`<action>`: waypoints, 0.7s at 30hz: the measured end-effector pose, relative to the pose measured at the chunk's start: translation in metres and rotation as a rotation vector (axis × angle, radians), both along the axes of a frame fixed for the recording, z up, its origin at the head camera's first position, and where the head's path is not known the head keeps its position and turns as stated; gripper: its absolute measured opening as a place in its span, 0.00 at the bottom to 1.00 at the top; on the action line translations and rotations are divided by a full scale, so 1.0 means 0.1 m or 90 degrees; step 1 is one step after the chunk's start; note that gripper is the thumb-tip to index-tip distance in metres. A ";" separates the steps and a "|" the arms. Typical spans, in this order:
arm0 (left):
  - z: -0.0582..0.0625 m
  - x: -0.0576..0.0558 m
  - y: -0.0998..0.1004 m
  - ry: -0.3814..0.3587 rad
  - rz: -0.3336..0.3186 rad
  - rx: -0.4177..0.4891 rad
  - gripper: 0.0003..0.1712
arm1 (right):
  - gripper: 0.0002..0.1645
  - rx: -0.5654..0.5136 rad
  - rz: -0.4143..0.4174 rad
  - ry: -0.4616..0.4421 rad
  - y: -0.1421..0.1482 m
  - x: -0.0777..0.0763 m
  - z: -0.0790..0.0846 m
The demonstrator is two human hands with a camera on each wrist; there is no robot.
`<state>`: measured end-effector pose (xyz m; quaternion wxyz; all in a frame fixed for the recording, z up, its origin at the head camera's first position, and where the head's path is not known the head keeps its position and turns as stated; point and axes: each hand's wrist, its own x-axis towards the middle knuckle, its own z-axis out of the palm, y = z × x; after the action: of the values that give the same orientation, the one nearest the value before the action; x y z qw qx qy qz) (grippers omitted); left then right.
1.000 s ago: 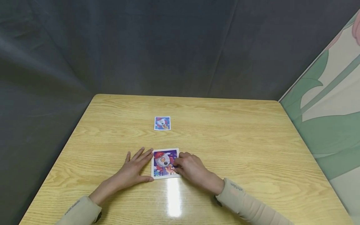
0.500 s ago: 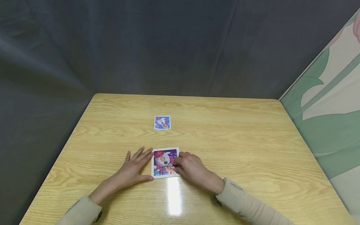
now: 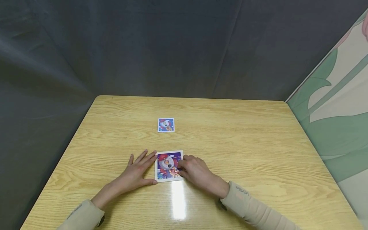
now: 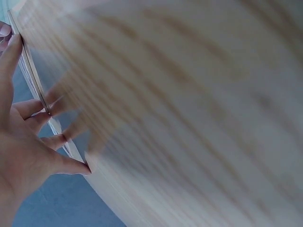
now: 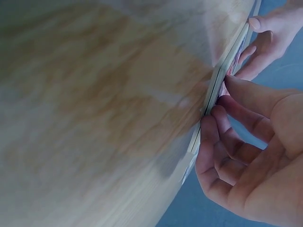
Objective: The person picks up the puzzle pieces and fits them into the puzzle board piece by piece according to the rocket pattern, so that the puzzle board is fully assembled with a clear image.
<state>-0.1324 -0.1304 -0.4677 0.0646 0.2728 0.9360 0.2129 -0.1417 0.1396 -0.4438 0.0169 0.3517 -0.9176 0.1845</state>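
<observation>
A square jigsaw puzzle (image 3: 168, 164) in a white frame lies on the table, with a red, white and purple cartoon picture on it. My left hand (image 3: 133, 175) rests at its left side with straight, spread fingers; the thumb and fingertips touch the frame. At the right side, my right hand (image 3: 196, 171) has curled fingers on the puzzle's edge. In the right wrist view, the thumb and index finger of that right hand (image 5: 255, 146) meet on the puzzle's face near its rim (image 5: 220, 80), the other fingers bent against the edge. Whatever is between those fingertips is hidden.
A small square picture card (image 3: 166, 125) with a similar picture lies further back on the wooden table (image 3: 244, 143). Behind the table hangs a dark curtain (image 3: 172, 48). A patterned green and white panel (image 3: 333, 127) stands along the right side.
</observation>
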 end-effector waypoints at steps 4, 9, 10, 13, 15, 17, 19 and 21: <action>-0.01 -0.01 0.00 0.004 0.001 -0.004 0.53 | 0.06 -0.002 -0.001 -0.001 0.00 0.00 0.01; 0.00 -0.01 0.00 0.002 0.003 -0.003 0.53 | 0.06 0.001 -0.001 -0.006 0.00 0.00 0.02; 0.00 -0.01 0.00 0.002 0.003 -0.002 0.53 | 0.06 0.002 -0.002 -0.007 0.00 0.00 0.02; 0.00 -0.01 0.00 0.001 0.004 -0.002 0.53 | 0.06 0.004 -0.003 -0.008 0.00 0.00 0.03; 0.00 -0.01 0.00 0.002 0.004 -0.002 0.53 | 0.06 0.002 -0.003 -0.006 0.00 0.00 0.02; 0.00 -0.01 0.00 0.003 0.004 -0.004 0.53 | 0.06 0.000 -0.002 -0.004 0.00 0.00 0.02; 0.00 -0.01 0.00 0.005 0.004 -0.004 0.53 | 0.06 0.000 -0.003 -0.002 0.00 0.00 0.01; 0.00 -0.01 0.00 0.006 0.003 -0.004 0.53 | 0.06 0.001 -0.004 -0.003 0.00 0.00 0.01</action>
<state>-0.1329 -0.1302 -0.4679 0.0609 0.2716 0.9375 0.2088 -0.1414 0.1392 -0.4428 0.0149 0.3484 -0.9188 0.1849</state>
